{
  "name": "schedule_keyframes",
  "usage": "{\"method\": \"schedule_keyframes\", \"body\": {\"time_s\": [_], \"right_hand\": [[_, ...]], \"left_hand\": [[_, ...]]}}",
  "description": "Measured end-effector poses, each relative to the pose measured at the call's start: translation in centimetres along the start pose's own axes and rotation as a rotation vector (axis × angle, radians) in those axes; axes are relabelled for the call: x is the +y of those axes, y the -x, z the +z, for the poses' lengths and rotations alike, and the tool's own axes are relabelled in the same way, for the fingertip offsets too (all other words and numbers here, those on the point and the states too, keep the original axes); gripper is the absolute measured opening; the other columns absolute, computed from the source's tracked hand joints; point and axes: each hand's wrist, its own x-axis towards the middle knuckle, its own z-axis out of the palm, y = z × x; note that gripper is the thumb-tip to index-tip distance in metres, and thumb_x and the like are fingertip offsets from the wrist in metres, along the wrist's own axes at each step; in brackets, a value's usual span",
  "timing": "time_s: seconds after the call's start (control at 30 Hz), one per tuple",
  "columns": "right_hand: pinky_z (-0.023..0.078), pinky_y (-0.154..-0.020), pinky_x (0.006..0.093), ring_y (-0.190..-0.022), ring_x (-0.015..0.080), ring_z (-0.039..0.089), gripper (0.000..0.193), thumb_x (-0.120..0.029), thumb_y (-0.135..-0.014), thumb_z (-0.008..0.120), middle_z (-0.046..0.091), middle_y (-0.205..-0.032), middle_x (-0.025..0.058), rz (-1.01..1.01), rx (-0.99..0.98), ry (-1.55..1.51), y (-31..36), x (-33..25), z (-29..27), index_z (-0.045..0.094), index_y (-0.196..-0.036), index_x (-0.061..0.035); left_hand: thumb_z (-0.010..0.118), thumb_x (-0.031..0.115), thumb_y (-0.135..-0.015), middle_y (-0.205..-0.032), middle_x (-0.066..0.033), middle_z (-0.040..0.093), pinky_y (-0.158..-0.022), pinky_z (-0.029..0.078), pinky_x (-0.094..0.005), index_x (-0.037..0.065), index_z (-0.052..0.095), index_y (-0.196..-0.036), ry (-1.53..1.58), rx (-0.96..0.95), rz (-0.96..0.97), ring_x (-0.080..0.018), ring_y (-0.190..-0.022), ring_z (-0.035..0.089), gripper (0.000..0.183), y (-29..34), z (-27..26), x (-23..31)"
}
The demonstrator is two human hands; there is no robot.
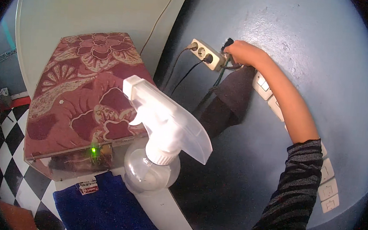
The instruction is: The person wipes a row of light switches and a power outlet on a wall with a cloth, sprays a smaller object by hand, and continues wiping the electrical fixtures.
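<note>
Arm stretched up to wall, right hand (245,53) fingers pinching black plug (227,44) at white power strip (206,54).

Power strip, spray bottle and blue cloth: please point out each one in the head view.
power strip (205,53), head view, on the middle of its cream body, on the wall.
spray bottle (151,173), head view, on its clear round body under the white trigger head.
blue cloth (107,210), head view, on its folded middle.

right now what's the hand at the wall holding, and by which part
The right hand grips a dark plug by its body, at the end of the white power strip. The left hand is out of view.
</note>
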Motion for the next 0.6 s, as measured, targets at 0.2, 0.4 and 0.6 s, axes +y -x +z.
{"method": "schedule_keyframes", "body": {"time_s": [0.2,0.4,0.6], "right_hand": [[0.054,-0.073,0.0447,-0.084,0.0379,0.067,0.011,0.000,-0.075,0.061,0.068,-0.088,0.0232,0.062,-0.092,0.111,-0.5,-1.7,1.4,0.068,-0.083,0.0032],[0.051,-0.074,0.0417,-0.085,0.0336,0.064,0.030,0.003,-0.078,0.054,0.066,-0.083,0.0161,0.406,0.439,-0.035,4.8,0.0,1.8,0.061,-0.107,-0.0030],[0.046,-0.088,0.0362,-0.096,0.0244,0.056,0.035,-0.002,-0.083,0.054,0.062,-0.091,0.0107,0.369,0.728,0.265,9.2,-5.6,6.1,0.056,-0.117,0.0020]], "left_hand": [[0.043,0.008,-0.098,-0.099,-0.0190,0.067,-0.079,0.057,-0.0349,-0.009,0.059,-0.101,-0.071,-0.105,0.172,-0.0248,-0.087,0.068,0.024,-0.8,-0.4,-0.6],[0.042,0.014,-0.100,-0.095,-0.0181,0.067,-0.077,0.057,-0.0341,-0.007,0.058,-0.095,-0.023,-0.037,-0.013,-0.0251,-0.087,0.067,0.027,-1.7,-0.2,0.7],[0.047,0.022,-0.100,-0.097,-0.0175,0.063,-0.075,0.055,-0.0339,-0.006,0.055,-0.105,0.045,0.002,-0.016,-0.0258,-0.085,0.065,0.030,-2.2,0.4,0.8]]}}
